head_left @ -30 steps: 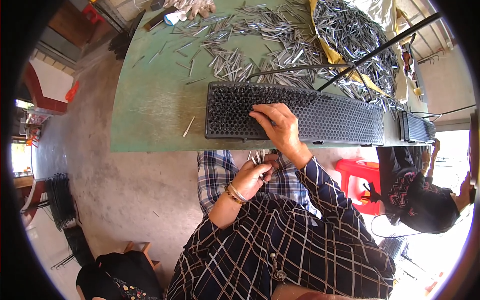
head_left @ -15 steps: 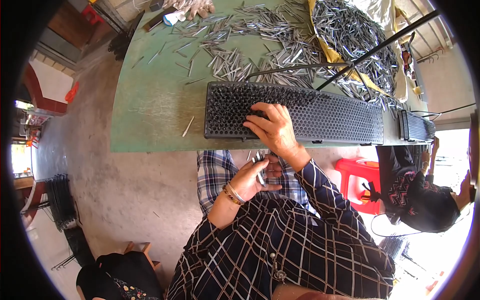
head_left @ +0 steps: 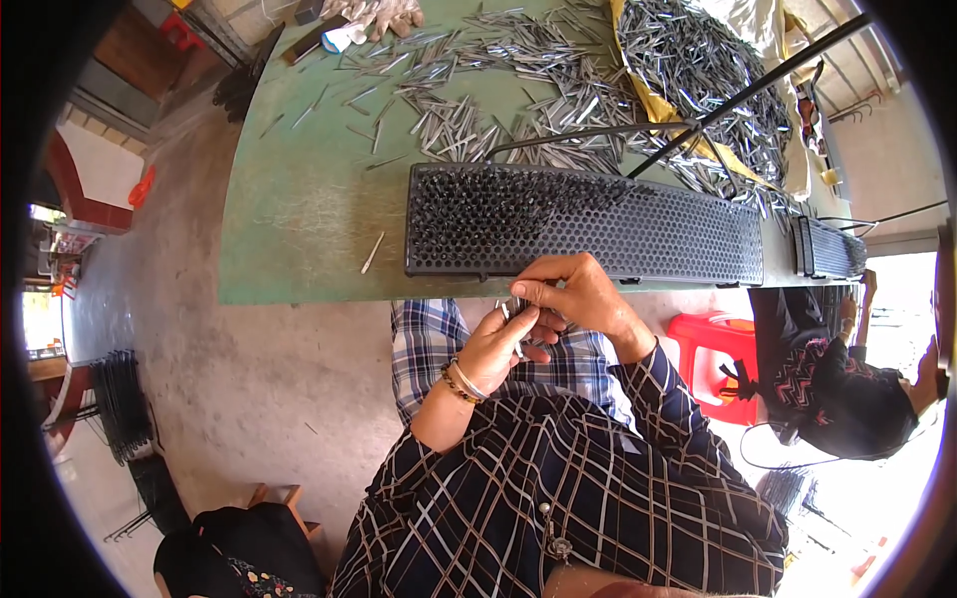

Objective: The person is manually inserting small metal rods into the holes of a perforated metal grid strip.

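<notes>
Below the table's front edge, my left hand (head_left: 495, 344) is closed around a small bunch of thin metal strips (head_left: 516, 307), their ends sticking up past the thumb. My right hand (head_left: 573, 291) meets it there, thumb and forefinger pinched at the top of a strip; its tip is hidden by the fingers. Just beyond both hands, a long black rack (head_left: 678, 246) full of round holes lies along the table edge. Many holes at its left end hold upright dark pieces; further right the holes look unfilled.
Loose metal strips (head_left: 459, 125) are scattered over the green table (head_left: 289, 224), with a big heap on yellow sheeting (head_left: 666, 118) at the back right. A black rod (head_left: 758, 88) slants over the rack. Right of me stand a red stool (head_left: 710, 361) and another person (head_left: 847, 399).
My right hand has come off the filled part of the rack, back toward me, to the strips in my left hand. My left hand has stayed nearly in place.
</notes>
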Demonstrator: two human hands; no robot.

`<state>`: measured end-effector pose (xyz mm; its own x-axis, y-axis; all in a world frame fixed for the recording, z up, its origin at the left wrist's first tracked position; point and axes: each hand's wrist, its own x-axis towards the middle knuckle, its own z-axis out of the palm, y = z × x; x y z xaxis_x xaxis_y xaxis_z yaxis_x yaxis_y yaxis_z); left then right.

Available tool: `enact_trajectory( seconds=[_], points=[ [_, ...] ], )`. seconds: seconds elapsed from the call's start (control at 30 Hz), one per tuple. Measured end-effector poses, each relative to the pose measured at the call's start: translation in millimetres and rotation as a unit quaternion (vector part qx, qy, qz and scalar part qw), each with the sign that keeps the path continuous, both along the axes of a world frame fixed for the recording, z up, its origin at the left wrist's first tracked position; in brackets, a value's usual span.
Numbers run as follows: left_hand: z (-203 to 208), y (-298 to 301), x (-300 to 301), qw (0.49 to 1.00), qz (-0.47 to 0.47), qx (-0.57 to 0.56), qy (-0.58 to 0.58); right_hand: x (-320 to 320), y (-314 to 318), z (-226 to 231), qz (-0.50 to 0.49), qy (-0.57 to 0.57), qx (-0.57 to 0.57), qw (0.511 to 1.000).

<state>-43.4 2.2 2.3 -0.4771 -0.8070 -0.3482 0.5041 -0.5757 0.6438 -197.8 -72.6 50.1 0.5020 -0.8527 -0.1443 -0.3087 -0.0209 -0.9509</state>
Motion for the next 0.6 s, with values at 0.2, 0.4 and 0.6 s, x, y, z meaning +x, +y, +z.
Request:
enact_trajectory(
  seconds=[0.2,0.4,0.6],
  points=[
    [2.1,-6.9,2.9,1.000,0.011,-0.021,0.011,4.9,-11.9,6.6,-0.120,-0.056,-0.006,0.991],
    [-2.2,-3.1,0.5,0.999,0.021,0.003,0.033,17.7,-30.5,-1.3,-0.171,0.027,-0.156,0.972],
    [-5.7,-0.8,1.6,0.999,0.014,0.037,0.027,19.8,-28.3,-10.5,-0.179,0.036,-0.248,0.951]
  ],
)
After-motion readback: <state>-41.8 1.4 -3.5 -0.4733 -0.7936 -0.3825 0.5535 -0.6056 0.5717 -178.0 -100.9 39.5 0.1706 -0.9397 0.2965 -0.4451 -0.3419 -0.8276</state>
